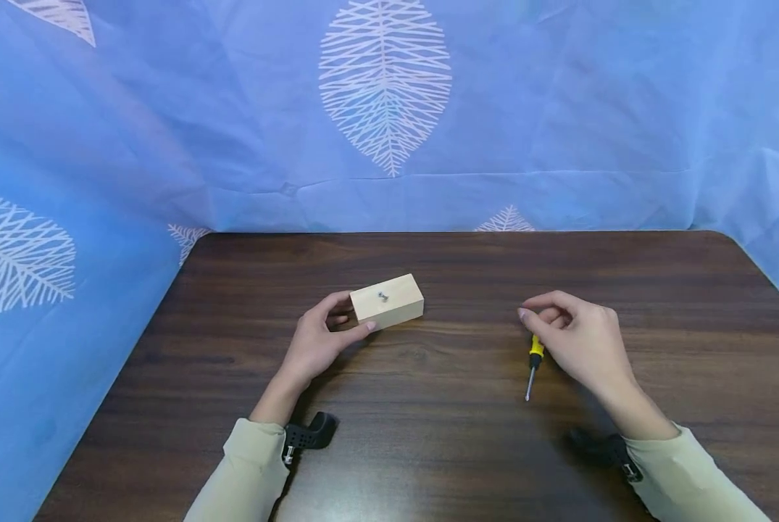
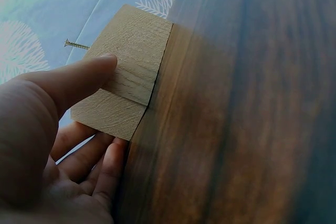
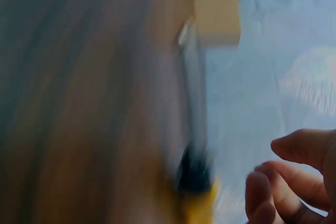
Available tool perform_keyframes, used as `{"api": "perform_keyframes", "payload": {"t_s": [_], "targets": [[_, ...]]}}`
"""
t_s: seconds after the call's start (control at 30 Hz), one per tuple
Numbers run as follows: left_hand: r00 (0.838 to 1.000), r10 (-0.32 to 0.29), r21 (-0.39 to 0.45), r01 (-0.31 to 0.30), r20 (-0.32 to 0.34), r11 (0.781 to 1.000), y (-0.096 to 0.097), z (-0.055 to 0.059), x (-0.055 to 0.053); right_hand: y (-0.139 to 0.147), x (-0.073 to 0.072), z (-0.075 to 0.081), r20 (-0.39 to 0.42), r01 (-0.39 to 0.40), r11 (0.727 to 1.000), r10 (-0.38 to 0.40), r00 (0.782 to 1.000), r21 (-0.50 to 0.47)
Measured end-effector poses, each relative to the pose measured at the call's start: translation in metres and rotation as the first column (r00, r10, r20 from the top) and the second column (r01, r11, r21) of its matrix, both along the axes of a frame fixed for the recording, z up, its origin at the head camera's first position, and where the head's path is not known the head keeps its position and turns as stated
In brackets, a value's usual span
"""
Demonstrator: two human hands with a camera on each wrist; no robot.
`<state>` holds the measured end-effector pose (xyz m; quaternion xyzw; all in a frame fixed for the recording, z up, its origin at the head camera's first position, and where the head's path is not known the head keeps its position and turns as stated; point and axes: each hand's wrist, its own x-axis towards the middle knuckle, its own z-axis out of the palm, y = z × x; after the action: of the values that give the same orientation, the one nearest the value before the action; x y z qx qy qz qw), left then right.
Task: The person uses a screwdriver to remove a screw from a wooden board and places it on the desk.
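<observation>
A pale wooden block [image 1: 398, 310] lies on the table at the centre-left in the head view. My left hand [image 1: 314, 344] grips its left end, with the thumb [image 2: 92, 74] against the near face and the other fingers around the end. From the block's upper face a small screw [image 2: 77, 44] sticks out. On the right lies a screwdriver [image 1: 535, 355] with a yellow and black handle, its metal tip pointing toward me. My right hand [image 1: 578, 337] is over the handle's far end, fingers loosely bent. A gap shows between thumb and fingers in the right wrist view, with nothing held there.
The dark wood-grain table [image 1: 428, 435] reaches back to a blue cloth [image 1: 526, 94] with white leaf patterns, which also hangs along the left side. A black camera mount [image 1: 311, 433] sits at the left wrist, and a similar one [image 1: 607, 451] at the right.
</observation>
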<state>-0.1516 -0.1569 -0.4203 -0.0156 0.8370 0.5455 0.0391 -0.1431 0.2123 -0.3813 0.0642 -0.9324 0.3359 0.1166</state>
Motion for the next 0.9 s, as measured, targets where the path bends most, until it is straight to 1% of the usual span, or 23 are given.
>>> {"api": "perform_keyframes", "payload": {"t_s": [0.1,0.2,0.33,0.43,0.5,0.63,0.8,0.9], "targets": [[1.000,-0.012,0.004,0.012,0.000,1.000,-0.001,0.002,-0.001,-0.028,-0.003,0.008,0.011,-0.072,0.997,0.072,0.997,-0.041],[1.000,-0.013,0.004,0.013,-0.009,1.000,-0.003,0.004,-0.001,-0.060,-0.010,0.018,0.032,-0.142,0.986,0.145,0.989,-0.084],[1.000,-0.013,0.002,0.014,-0.020,1.000,-0.004,0.005,-0.002,-0.099,-0.019,0.029,0.065,-0.215,0.962,0.228,0.971,-0.171],[1.000,-0.012,0.000,0.012,-0.026,1.000,-0.002,0.005,-0.003,-0.123,-0.025,0.029,0.059,-0.253,0.943,0.271,0.961,-0.216],[1.000,-0.006,-0.004,0.006,-0.028,1.000,-0.002,0.004,-0.003,-0.136,-0.028,0.027,0.051,-0.268,0.933,0.288,0.956,-0.239],[1.000,-0.004,0.007,0.004,-0.025,1.000,0.000,0.001,-0.003,-0.153,-0.033,0.022,0.048,-0.270,0.921,0.295,0.954,-0.281],[1.000,-0.008,0.017,0.008,-0.029,1.000,0.001,0.000,-0.001,-0.164,-0.035,0.018,0.061,-0.278,0.911,0.310,0.949,-0.306],[1.000,-0.003,0.017,0.004,-0.028,1.000,0.001,0.001,-0.001,-0.167,-0.037,0.016,0.055,-0.279,0.912,0.308,0.950,-0.300]]}}
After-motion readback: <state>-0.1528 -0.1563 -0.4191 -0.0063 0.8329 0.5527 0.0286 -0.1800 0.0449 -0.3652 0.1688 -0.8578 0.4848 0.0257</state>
